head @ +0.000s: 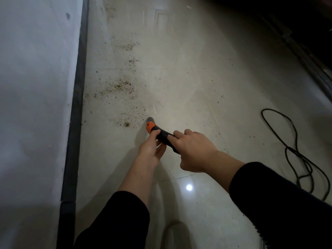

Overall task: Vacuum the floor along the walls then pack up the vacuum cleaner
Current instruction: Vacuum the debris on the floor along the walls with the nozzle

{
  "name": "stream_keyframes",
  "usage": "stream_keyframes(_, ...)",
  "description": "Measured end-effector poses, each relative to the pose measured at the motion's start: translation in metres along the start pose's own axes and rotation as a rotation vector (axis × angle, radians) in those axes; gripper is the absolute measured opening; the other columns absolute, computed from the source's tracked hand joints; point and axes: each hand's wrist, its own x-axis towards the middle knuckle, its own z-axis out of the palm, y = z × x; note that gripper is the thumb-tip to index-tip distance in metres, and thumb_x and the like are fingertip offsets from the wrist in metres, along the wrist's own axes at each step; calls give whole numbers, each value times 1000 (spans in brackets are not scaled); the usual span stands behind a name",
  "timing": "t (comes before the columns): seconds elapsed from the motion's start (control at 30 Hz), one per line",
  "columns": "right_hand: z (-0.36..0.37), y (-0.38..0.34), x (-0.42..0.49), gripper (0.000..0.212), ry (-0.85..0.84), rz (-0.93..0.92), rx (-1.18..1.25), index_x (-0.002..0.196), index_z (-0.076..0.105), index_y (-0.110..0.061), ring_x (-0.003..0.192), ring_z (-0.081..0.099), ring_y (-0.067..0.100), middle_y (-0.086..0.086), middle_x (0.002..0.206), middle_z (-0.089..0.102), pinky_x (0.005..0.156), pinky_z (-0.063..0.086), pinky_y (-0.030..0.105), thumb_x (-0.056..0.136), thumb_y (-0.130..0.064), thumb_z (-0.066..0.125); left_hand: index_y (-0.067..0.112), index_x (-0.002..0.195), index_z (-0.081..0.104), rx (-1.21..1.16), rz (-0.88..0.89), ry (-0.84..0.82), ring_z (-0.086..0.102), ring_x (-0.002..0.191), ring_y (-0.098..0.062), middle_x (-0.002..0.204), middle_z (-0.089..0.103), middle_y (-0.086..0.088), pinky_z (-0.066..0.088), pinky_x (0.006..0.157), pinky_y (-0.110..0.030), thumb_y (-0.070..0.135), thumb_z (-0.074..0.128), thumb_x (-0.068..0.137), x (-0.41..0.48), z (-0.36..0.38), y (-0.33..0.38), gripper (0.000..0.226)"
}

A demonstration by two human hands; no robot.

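Both hands hold the vacuum nozzle (154, 129), a black curved handle with an orange collar and a grey tip. Its tip points down at the pale tiled floor (188, 78). My left hand (151, 150) grips it just behind the orange collar. Further back, my right hand (194, 150) wraps the black handle and hides its rear end. Brown crumbs and dirt (124, 87) lie scattered ahead of the tip, between it and the dark baseboard (77, 105) of the white wall (36, 87) on the left.
A black power cord (294, 151) loops across the floor on the right. Dark furniture or a dark edge (296, 42) runs along the upper right. More dirt patches (130, 46) lie farther along the wall. A light reflection (189, 187) shines on the tile near me.
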Motion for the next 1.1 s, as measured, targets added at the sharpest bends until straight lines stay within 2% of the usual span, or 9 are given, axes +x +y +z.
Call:
stream_keyframes(0.17, -3, -10, -1, 52, 9, -24, 3, 133, 43, -14, 79, 37, 21, 4, 111, 53, 63, 31, 31, 83, -19, 56, 5, 117, 63, 3, 9, 25, 64, 100, -18, 110, 67, -12, 55, 72, -24, 25, 63, 91, -6, -8, 3, 33)
stream_keyframes(0.33, -7, -21, -5, 51, 4, -56, 3, 133, 44, -14, 80, 37, 21, 5, 112, 52, 63, 29, 31, 83, -17, 55, 8, 100, 62, 5, 15, 47, 63, 101, -20, 105, 65, -10, 55, 72, -25, 24, 60, 91, -14, -16, 6, 18)
stream_keyframes(0.53, -14, -33, -5, 47, -5, -86, 3, 130, 46, -14, 79, 36, 21, 5, 111, 53, 61, 28, 31, 84, -18, 55, 11, 106, 59, -10, 27, 92, 62, 99, -21, 105, 62, -10, 55, 76, -28, 28, 58, 92, -23, -25, 10, 22)
stream_keyframes(0.63, -17, -39, -4, 45, -18, -99, -3, 128, 46, -14, 78, 35, 21, 5, 109, 53, 50, 19, 28, 84, -18, 55, 12, 108, 59, -6, 33, 110, 61, 102, -22, 107, 62, -10, 53, 82, -30, 28, 59, 92, -25, -30, 12, 23)
stream_keyframes(0.73, -18, -44, -1, 45, -21, -104, -2, 127, 47, -14, 78, 36, 21, 5, 108, 53, 47, 15, 26, 84, -18, 55, 13, 104, 60, -13, 35, 115, 62, 103, -22, 109, 62, -11, 53, 81, -30, 29, 59, 91, -28, -34, 15, 21)
stream_keyframes(0.93, -21, -52, 3, 42, -24, -136, 1, 125, 48, -14, 78, 35, 21, 6, 110, 53, 47, 15, 26, 85, -18, 56, 9, 114, 60, -63, 44, 140, 63, 90, -20, 109, 63, -10, 54, 70, -28, 29, 58, 89, -28, -42, 18, 32)
stream_keyframes(1.0, -22, -55, 5, 41, -18, -145, 2, 125, 48, -13, 77, 35, 21, 6, 111, 53, 48, 17, 27, 85, -19, 56, 12, 107, 62, -72, 55, 158, 63, 89, -20, 108, 64, -9, 53, 69, -28, 28, 58, 88, -28, -45, 20, 24)
stream_keyframes(1.1, -23, -58, 9, 43, -21, -150, 7, 128, 46, -13, 80, 37, 21, 7, 113, 52, 59, 27, 30, 86, -18, 57, 17, 94, 62, -54, 69, 198, 64, 100, -23, 112, 66, -10, 55, 79, -32, 30, 59, 87, -26, -48, 22, 15)
